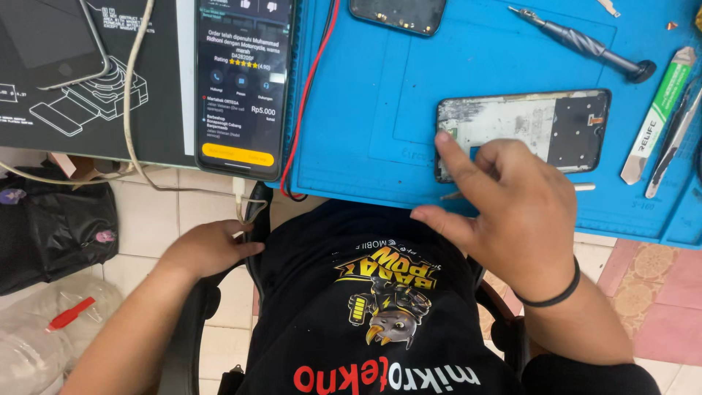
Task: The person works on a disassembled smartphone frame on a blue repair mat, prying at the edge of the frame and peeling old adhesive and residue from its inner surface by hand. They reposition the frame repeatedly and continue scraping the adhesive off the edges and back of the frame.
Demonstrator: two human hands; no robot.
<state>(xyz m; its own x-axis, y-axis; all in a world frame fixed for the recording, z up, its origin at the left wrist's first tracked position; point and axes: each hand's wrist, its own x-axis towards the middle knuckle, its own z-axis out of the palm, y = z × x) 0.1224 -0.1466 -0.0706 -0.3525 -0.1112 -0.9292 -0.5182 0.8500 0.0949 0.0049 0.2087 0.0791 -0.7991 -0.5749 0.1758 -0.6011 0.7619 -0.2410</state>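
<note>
We see our right hand (512, 212) spread loosely, forefinger touching the left end of the opened phone (523, 132) on the blue mat (365, 110). Our left hand (208, 249) rests half-curled, empty, at the chair edge.

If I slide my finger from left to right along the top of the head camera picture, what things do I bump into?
White cable → lit phone → red wire → dark phone part → screwdriver → green-and-white tool.

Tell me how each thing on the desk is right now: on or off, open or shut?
Phone with cable: screen lit.
Opened phone: back off, insides showing.
Screwdriver: lying unused.
Right hand: open, forefinger on opened phone.
Left hand: off the desk, touching the cable.
</note>
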